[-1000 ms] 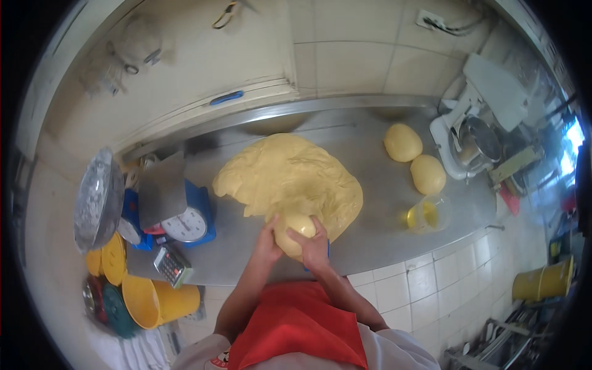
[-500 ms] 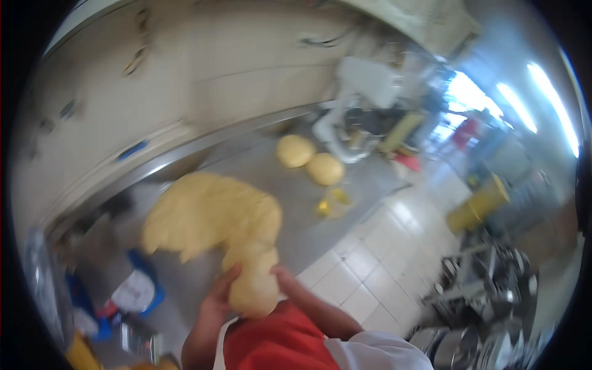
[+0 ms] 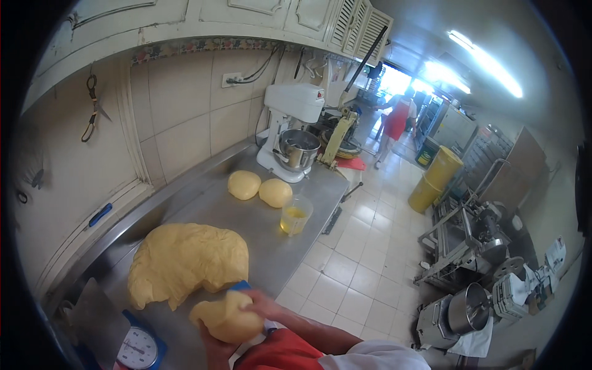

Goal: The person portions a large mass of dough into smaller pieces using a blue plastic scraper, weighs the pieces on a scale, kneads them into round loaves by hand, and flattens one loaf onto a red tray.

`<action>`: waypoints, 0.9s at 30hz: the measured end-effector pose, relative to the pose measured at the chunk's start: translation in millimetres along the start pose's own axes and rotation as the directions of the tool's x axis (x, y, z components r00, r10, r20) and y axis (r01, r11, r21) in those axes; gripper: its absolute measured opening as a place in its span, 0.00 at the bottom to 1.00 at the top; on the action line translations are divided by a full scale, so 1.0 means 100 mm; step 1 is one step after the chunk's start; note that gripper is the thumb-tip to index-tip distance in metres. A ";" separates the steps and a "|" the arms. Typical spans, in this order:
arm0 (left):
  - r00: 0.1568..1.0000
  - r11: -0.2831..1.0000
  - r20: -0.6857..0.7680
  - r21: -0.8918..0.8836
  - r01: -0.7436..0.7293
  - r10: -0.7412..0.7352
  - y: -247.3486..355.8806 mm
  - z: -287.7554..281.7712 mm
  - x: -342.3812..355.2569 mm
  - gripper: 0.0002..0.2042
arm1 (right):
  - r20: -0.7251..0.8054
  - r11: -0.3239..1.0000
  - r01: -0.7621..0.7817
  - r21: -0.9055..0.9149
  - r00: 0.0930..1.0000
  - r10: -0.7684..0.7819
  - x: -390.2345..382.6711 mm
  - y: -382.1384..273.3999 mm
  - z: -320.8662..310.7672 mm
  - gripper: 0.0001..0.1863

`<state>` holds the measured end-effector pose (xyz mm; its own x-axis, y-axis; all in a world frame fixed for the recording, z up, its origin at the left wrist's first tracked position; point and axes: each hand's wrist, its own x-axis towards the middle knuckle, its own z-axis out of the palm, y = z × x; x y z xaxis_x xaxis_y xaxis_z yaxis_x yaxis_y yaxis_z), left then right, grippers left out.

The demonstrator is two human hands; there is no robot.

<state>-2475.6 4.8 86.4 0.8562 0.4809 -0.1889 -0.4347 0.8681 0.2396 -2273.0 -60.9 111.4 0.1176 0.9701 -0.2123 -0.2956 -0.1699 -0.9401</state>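
Observation:
A lump of yellow dough (image 3: 229,319) is between my hands near the table's front edge. My left hand (image 3: 213,346) cups its lower left side; most of those fingers are hidden. My right hand (image 3: 261,304) grips the right side, its fingers curled over the top. A small blue piece (image 3: 239,286) shows just beyond the right fingers; its kind is unclear. Past the lump lies a large mass of dough (image 3: 188,262), apart from it. At lower left stands a blue dial scale (image 3: 138,348) with a metal pan.
Two round dough balls (image 3: 244,185) sit farther back beside a clear cup (image 3: 296,216) of yellow liquid. A white stand mixer (image 3: 295,102) stands at the table's (image 3: 271,259) far end. Machines (image 3: 468,308) line the right side. A person in a red apron (image 3: 398,120) is far off.
The lump, joined to the large dough mass earlier, is now separate from it, in my hands. My view has tilted up, showing more of the room, and the picture is sharper.

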 end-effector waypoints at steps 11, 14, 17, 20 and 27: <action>0.899 0.452 0.395 0.848 -0.278 -0.188 1.07 0.33 0.04 0.36 | 0.035 0.973 -0.022 0.228 0.999 0.015 0.03 0.02 0.25 0.36; 0.862 0.435 0.485 0.751 -0.497 0.147 0.80 1.06 0.02 0.44 | 0.141 0.865 0.096 0.493 0.972 -0.189 0.12 -0.37 0.09 0.35; 0.686 0.310 0.330 0.709 -0.634 0.648 0.49 0.66 0.14 0.46 | -0.044 0.943 -0.139 -0.302 0.990 0.132 0.05 -1.58 0.61 0.36; 0.794 0.550 0.145 0.648 -0.527 0.590 0.23 0.04 0.07 0.41 | 0.076 0.863 -0.053 -0.502 0.992 0.105 0.16 -1.51 0.51 0.38; 0.985 0.976 -0.102 0.185 -0.119 0.140 -0.03 -0.03 0.12 0.35 | -0.042 0.991 -0.027 0.132 0.999 0.033 -0.13 -0.13 0.01 0.37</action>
<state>-2464.6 8.3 80.7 0.7540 0.6074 -0.2501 -0.4743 0.7668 0.4324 -2271.5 -70.8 126.9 0.1476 0.9559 -0.2540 -0.4216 -0.1715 -0.8904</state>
